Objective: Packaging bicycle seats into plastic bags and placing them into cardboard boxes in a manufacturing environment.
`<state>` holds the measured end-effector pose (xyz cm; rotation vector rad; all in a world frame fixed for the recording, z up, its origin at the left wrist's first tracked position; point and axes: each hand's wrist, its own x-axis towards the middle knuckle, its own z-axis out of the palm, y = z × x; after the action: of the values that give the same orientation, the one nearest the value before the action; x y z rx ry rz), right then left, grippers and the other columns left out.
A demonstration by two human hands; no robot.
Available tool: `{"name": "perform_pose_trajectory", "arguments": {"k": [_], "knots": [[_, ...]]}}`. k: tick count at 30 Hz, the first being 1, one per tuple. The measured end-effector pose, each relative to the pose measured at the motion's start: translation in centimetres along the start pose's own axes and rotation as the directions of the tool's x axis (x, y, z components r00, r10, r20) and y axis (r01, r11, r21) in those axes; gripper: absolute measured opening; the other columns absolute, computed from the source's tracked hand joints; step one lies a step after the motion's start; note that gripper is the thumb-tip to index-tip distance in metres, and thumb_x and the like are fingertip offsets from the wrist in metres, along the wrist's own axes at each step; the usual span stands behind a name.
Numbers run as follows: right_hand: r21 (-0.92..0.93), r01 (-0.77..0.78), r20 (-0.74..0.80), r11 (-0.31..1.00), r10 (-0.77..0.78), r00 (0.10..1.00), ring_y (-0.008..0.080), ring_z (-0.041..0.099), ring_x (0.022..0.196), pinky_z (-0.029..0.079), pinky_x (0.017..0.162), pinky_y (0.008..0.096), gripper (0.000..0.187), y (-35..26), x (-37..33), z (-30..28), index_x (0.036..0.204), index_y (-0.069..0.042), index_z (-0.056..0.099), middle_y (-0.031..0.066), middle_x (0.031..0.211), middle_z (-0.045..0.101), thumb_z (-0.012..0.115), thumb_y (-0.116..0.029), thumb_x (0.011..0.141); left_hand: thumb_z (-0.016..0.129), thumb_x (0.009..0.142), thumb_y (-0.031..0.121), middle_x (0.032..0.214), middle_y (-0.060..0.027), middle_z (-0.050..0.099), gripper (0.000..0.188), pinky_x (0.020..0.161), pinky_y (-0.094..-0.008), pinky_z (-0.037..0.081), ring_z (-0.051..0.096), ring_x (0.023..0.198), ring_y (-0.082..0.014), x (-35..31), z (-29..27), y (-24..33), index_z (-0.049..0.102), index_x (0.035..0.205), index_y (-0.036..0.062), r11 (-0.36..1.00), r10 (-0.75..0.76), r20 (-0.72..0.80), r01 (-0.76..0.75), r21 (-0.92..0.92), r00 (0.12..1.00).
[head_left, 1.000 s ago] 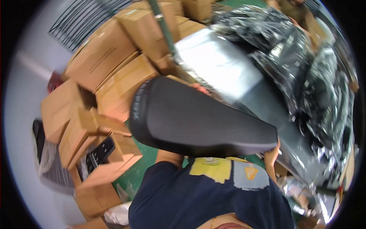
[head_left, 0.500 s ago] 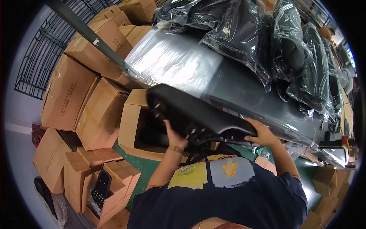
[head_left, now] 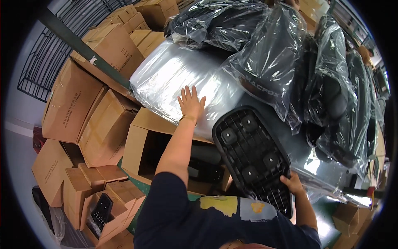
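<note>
A long black bike seat (head_left: 257,155) shows its ribbed plastic underside, with several bolts standing out of the base. My right hand (head_left: 294,184) grips it by its right edge near the narrower end. The seat's wide end tilts up and away, in front of the table's edge. My left hand (head_left: 192,107) is off the seat, fingers spread, over a stack of clear plastic bags (head_left: 159,68); I cannot tell whether it touches them. Below my left forearm an open carton (head_left: 134,149) has black items inside, partly hidden by the arm and the seat.
Plastic-wrapped black seats (head_left: 267,62) are piled along the table's far and right sides. Brown cartons (head_left: 70,103) stack up on the left, and a smaller open box (head_left: 120,216) holds a black ribbed part. A dark green post (head_left: 78,45) slants across the upper left.
The seat has turned from its smooth side to its ribbed underside and swung right. My left hand has let go and reached forward to the plastic bags. My right hand keeps its hold.
</note>
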<state>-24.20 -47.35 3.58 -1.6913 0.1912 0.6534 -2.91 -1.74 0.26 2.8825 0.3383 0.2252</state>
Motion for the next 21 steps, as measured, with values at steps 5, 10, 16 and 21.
{"name": "perform_pose_trajectory", "arguments": {"k": [5, 10, 16, 21], "knots": [[-0.041, -0.073, -0.07, 0.996, 0.07, 0.995, 0.0088, 0.053, 0.076, 0.045, 0.071, 0.0266, 0.028, 0.9, -0.7, -1.7, 0.09, -0.001, 0.063, -0.0021, 0.079, 0.06, 0.071, -0.024, 0.076, 0.032, 0.091, 0.046, 0.149, -0.0183, 0.01, 0.062, 0.108, -0.0544, 0.002, 0.005, 0.138, -0.033, -0.9, 2.8, 4.1, 0.02, 0.143, 0.0161, 0.994, 0.029, 0.188, -0.048, 0.098, 0.982], [0.03, -0.112, -0.063, 0.993, 0.113, 0.992, 0.0102, 0.054, 0.075, 0.046, 0.071, 0.027, 0.031, -1.7, 0.7, -2.5, 0.09, -0.001, 0.063, -0.0008, 0.079, 0.06, 0.072, -0.026, 0.074, 0.049, 0.087, 0.034, 0.14, -0.0156, 0.035, 0.04, 0.104, -0.0575, 0.017, 0.03, 0.13, -0.0335, -2.3, 5.3, 3.0, 0.049, 0.127, 0.0265, 0.983, 0.184, -0.075, -0.184, -0.001, 0.98], [-0.009, -0.13, -0.037, 0.991, 0.13, 0.991, 0.0098, 0.054, 0.07, 0.046, 0.066, 0.0266, 0.031, -2.3, 1.7, -3.6, 0.087, 0.0, 0.062, 0.0001, 0.076, 0.06, 0.072, -0.026, 0.073, 0.059, 0.083, 0.037, 0.078, -0.0106, 0.066, 0.04, 0.065, -0.0268, 0.045, 0.061, 0.07, -0.0159, 5.3, 0.4, -1.7, 0.067, 0.093, -0.0017, 0.41, -0.238, 0.246, 0.327, -0.851, 0.94], [-0.01, -0.158, -0.019, 0.987, 0.157, 0.987, 0.0097, 0.055, 0.07, 0.046, 0.066, 0.0261, 0.032, -2.8, 1.7, -3.1, 0.089, 0.0, 0.062, 0.0004, 0.077, 0.061, 0.073, -0.026, 0.073, 0.064, 0.081, 0.033, 0.094, -0.0106, 0.065, 0.042, 0.074, -0.0269, 0.047, 0.061, 0.084, -0.0176, 4.9, -1.7, -2.8, 0.061, 0.11, 0.0024, 0.546, 0.041, 0.23, 0.171, -0.82, 0.972]]}}
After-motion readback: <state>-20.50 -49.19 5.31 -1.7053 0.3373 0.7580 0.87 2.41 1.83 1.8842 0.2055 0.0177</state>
